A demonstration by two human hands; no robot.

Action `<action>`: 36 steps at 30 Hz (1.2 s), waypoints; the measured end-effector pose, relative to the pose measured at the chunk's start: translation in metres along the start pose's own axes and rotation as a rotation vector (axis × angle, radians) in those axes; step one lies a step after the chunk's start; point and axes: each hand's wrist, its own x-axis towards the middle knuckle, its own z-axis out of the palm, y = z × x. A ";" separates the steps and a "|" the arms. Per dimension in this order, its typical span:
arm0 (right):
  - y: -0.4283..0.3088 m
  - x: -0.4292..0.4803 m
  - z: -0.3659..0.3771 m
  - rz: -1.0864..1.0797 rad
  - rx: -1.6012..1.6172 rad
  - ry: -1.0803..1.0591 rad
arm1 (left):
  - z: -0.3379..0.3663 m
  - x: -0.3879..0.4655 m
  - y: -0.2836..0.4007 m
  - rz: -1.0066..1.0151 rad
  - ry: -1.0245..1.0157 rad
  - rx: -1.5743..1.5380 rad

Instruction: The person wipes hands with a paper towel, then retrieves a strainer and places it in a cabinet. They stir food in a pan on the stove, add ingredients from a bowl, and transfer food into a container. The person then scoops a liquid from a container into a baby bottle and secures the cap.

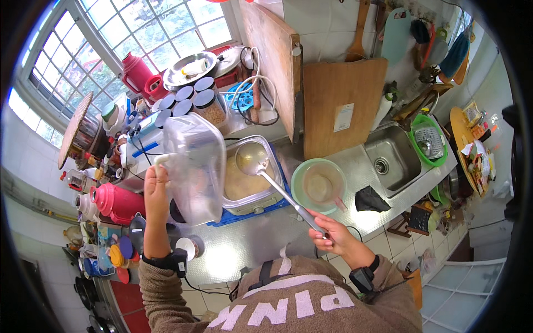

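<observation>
My left hand [156, 193] grips the pale handle of a clear plastic lid [198, 166], which is tilted up on edge at the left of a rectangular metal electric pan [250, 205]. The lid looks blurred and hides part of the clutter behind it. Pale yellowish liquid food [241, 187] fills the pan. In my right hand [335, 235] is the grey handle of a metal ladle [283, 192]; its round head is over the food, and whether it touches cannot be told. Right of the pan stands a green plastic basin [298, 183] with a clear handled container [320, 187] inside.
A dark cloth [371, 200] lies between the basin and a steel sink [393, 166]. Wooden boards [343, 95] lean against the wall behind. Lidded jars [208, 104], cables [270, 83] and a red thermos [120, 204] crowd the left side. A white cup [186, 249] stands near the counter's front edge.
</observation>
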 end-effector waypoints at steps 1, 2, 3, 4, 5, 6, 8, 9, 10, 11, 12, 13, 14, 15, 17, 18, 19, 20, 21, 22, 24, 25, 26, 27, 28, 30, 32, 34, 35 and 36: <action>0.001 -0.005 -0.003 -0.005 0.049 -0.012 | 0.005 0.003 -0.002 -0.016 -0.013 0.051; 0.003 -0.012 -0.007 -0.013 0.101 -0.057 | 0.013 0.008 -0.006 -0.009 -0.007 0.142; 0.005 -0.022 -0.013 -0.026 0.162 -0.131 | 0.022 0.011 -0.011 0.024 -0.031 0.231; 0.007 -0.034 -0.018 -0.036 0.161 -0.111 | 0.030 0.016 -0.016 0.062 -0.052 0.314; 0.011 -0.047 -0.024 -0.057 0.180 -0.079 | 0.040 0.020 -0.022 0.102 -0.075 0.384; 0.014 -0.061 -0.030 -0.083 0.197 -0.063 | 0.052 0.026 -0.029 0.132 -0.087 0.510; 0.017 -0.087 -0.043 -0.135 0.203 -0.026 | 0.073 0.031 -0.040 0.202 -0.133 0.767; 0.019 -0.101 -0.047 -0.161 0.197 -0.004 | 0.083 0.032 -0.045 0.276 -0.161 0.895; 0.021 -0.113 -0.051 -0.193 0.191 0.006 | 0.093 0.037 -0.050 0.334 -0.246 0.963; 0.024 -0.124 -0.055 -0.207 0.187 0.039 | 0.103 0.038 -0.054 0.318 -0.284 1.013; 0.026 -0.134 -0.057 -0.227 0.181 0.058 | 0.113 0.040 -0.059 0.347 -0.315 1.045; 0.028 -0.141 -0.058 -0.257 0.176 0.058 | 0.120 0.042 -0.063 0.378 -0.348 1.077; 0.031 -0.148 -0.059 -0.275 0.180 0.076 | 0.127 0.044 -0.067 0.374 -0.396 1.148; 0.035 -0.152 -0.060 -0.281 0.180 0.088 | 0.130 0.046 -0.070 0.372 -0.388 1.129; 0.041 -0.160 -0.059 -0.311 0.181 0.077 | 0.131 0.049 -0.076 0.385 -0.401 1.109; 0.043 -0.163 -0.058 -0.325 0.149 0.094 | 0.131 0.049 -0.079 0.375 -0.408 1.120; 0.044 -0.164 -0.056 -0.322 0.133 0.093 | 0.129 0.049 -0.081 0.376 -0.416 1.130; 0.046 -0.165 -0.054 -0.320 0.115 0.080 | 0.128 0.047 -0.082 0.350 -0.436 1.146; 0.046 -0.165 -0.051 -0.322 0.104 0.060 | 0.126 0.045 -0.083 0.370 -0.431 1.140; 0.046 -0.164 -0.047 -0.312 0.079 0.043 | 0.125 0.044 -0.082 0.367 -0.436 1.140; 0.045 -0.158 -0.037 -0.295 0.040 -0.006 | 0.120 0.042 -0.079 0.363 -0.430 0.995; 0.043 -0.153 -0.031 -0.267 -0.005 -0.023 | 0.117 0.042 -0.077 0.363 -0.416 0.853; 0.039 -0.145 -0.025 -0.235 -0.050 -0.044 | 0.110 0.039 -0.074 0.368 -0.400 0.711; 0.036 -0.137 -0.019 -0.199 -0.094 -0.065 | 0.098 0.034 -0.071 0.376 -0.348 0.714; 0.036 -0.126 -0.012 -0.166 -0.080 -0.103 | 0.082 0.029 -0.066 0.388 -0.299 0.715; 0.031 -0.098 0.001 -0.063 -0.213 -0.126 | 0.039 0.011 -0.059 0.288 -0.233 0.599; 0.031 -0.065 0.014 0.050 -0.343 -0.161 | -0.012 -0.029 -0.059 0.257 -0.094 0.540; 0.033 -0.028 0.026 0.159 -0.487 -0.203 | -0.068 -0.081 -0.061 0.155 0.043 0.520; 0.038 -0.011 0.032 0.219 -0.542 -0.208 | -0.094 -0.111 -0.064 0.115 0.124 0.513; 0.042 0.006 0.038 0.275 -0.590 -0.219 | -0.118 -0.141 -0.068 0.044 0.218 0.486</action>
